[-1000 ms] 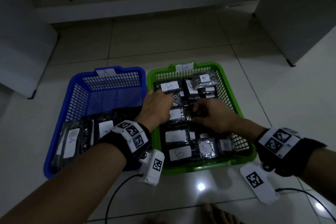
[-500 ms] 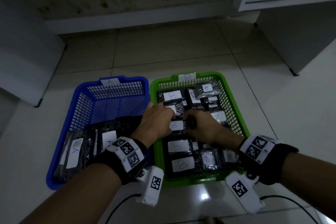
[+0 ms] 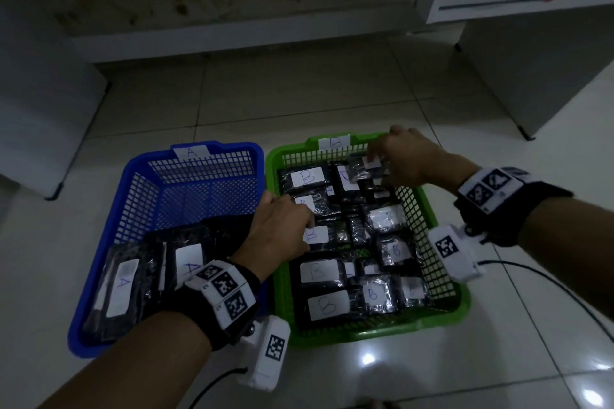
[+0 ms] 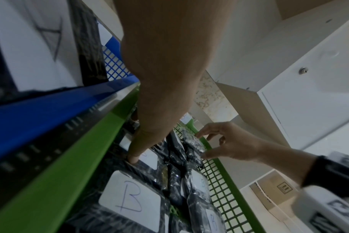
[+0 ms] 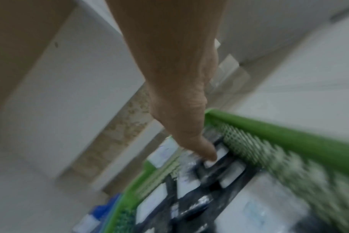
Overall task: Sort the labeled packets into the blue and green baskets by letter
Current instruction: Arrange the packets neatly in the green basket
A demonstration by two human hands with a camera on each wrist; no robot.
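Note:
The blue basket [image 3: 232, 147], tagged A, holds a few black packets marked A [image 3: 123, 282] at its near end. To its right, the green basket [image 3: 382, 336], tagged B, is packed with several B packets. My left hand [image 3: 307, 231] lies in the green basket's left middle. Its thumb [image 4: 133, 157] presses one B packet [image 3: 317, 235] while curled fingers sit on the packet's far side. My right hand [image 3: 382, 167] is at the far right corner, where finger and thumb pinch a shiny B packet [image 4: 194, 142]. The right wrist view is blurred.
Both baskets stand side by side on pale floor tiles [image 3: 299, 103]. White cabinets [image 3: 531, 60] stand at the right and left, and a low step [image 3: 232, 40] runs behind. A cardboard box [image 4: 273, 193] sits under the right cabinet. Cables trail from both wrists.
My right hand left the middle of the green basket and went to its far right corner, onto the shiny packet. The left hand stayed on the middle packet.

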